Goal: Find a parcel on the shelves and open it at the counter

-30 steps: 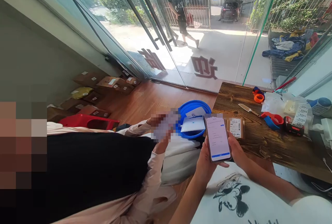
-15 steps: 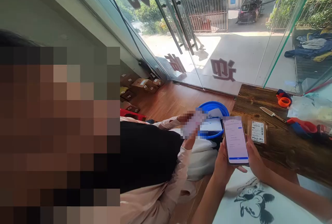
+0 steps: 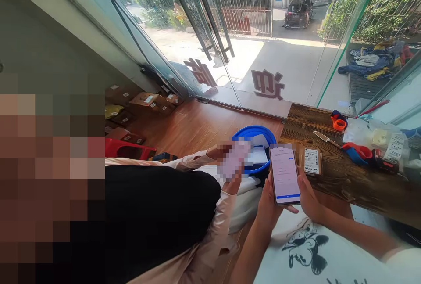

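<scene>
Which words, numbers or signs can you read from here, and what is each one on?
"迎", apparently reversed: glass door
"4004": white label strip
"4005": same strip
"4006": same strip; the line below it is unclear
Too small or blurred: screen of the smartphone, shipping label, markings on the cardboard boxes
Cut off or unclear: other door characters, lettering on the cartoon-mouse shirt

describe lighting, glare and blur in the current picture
Head view: sunlit paving outside glares nearly white while the left wall looks dim; same view: coarse pixel blocks blur the co-worker's held item; same view: the phone shows clearly, its text unreadable.
</scene>
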Demonstrator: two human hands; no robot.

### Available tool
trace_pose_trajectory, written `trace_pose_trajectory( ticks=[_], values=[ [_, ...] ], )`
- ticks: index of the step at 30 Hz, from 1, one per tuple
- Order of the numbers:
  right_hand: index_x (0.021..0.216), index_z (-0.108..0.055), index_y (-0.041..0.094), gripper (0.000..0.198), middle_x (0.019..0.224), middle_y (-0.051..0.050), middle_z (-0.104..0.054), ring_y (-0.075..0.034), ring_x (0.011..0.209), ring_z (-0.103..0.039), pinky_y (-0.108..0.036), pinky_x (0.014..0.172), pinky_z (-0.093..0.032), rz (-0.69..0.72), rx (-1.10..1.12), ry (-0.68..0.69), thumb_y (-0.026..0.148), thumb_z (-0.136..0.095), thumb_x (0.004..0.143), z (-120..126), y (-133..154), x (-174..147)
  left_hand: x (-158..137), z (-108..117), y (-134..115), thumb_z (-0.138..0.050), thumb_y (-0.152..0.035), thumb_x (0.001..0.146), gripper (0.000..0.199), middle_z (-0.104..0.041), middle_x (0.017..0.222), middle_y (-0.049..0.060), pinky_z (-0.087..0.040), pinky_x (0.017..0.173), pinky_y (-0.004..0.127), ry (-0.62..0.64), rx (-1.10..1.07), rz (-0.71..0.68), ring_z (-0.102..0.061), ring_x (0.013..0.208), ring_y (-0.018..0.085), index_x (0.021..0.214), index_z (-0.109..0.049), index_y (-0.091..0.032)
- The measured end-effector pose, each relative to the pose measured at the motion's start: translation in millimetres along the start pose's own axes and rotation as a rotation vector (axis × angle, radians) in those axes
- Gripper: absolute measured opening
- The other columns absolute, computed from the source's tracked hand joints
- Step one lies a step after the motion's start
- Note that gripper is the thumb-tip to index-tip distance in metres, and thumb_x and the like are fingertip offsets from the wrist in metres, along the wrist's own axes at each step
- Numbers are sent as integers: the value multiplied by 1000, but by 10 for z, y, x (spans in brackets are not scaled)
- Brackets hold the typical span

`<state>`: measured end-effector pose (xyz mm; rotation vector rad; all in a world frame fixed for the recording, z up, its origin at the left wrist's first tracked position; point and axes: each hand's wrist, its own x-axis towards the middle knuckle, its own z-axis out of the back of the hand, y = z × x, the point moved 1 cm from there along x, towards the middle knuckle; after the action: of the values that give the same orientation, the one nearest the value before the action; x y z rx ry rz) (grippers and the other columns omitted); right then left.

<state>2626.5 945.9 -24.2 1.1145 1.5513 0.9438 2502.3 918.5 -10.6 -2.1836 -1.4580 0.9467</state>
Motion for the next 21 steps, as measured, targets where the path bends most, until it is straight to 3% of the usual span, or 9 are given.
trace_pose_trajectory(
  ticks=[5, 9, 14, 21],
  values=[
    [143, -58, 25, 93, 129, -11, -74, -33, 128, -63, -48, 106, -56, -22, 34, -19, 88, -64, 75, -9, -17, -4, 11, 49, 26, -54, -74, 89, 85, -56, 154, 10, -67, 70, 44, 32, -40, -9, -65, 121, 38, 163, -28, -40],
    [146, -55, 24, 88, 134, -12, -71, -31, 129, -63, -46, 106, -56, -2, 34, -4, 82, -63, 81, -9, -4, -15, 1, 64, 20, -53, -69, 94, 78, -56, 155, 8, -67, 67, 37, 75, -82, -17, -64, 124, 39, 163, -31, -40],
    [150, -52, 24, 96, 142, -12, -67, -31, 131, -62, -47, 108, -55, -23, 38, -12, 85, -65, 78, -16, 35, -16, -22, 29, -37, -55, -61, 98, 70, -60, 151, 7, -65, 57, 32, 81, -122, -56, -65, 125, 40, 161, -36, -40],
    [143, -59, 23, 91, 125, -11, -74, -31, 127, -63, -43, 101, -60, -11, 31, 8, 84, -67, 76, -39, 93, -31, -38, 44, -41, -49, -53, 103, 60, -64, 147, 6, -66, 58, 36, 85, -105, -64, -64, 128, 41, 159, -41, -37]
  ],
)
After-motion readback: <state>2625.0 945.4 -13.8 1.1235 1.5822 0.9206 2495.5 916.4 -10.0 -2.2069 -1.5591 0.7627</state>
